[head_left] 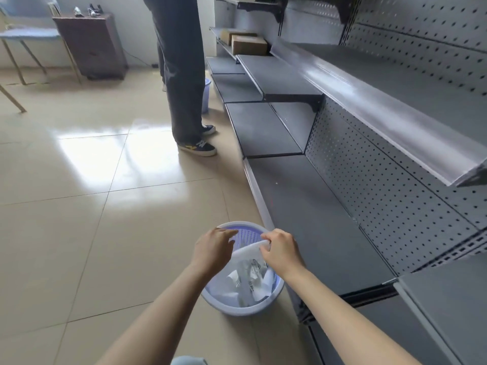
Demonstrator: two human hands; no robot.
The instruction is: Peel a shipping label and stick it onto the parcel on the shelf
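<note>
Two hands (213,250) (280,250) over bin (218,301), pinching label (249,250)

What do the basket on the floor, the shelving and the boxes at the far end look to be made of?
Basket: likely plastic, pale lilac, smooth moulded rim with slotted walls. Shelving: seems painted grey metal, going by the punched hole pattern in its back panel and a glossy front edge. Boxes: brown cardboard by their matt colour; too distant for detail.
</note>
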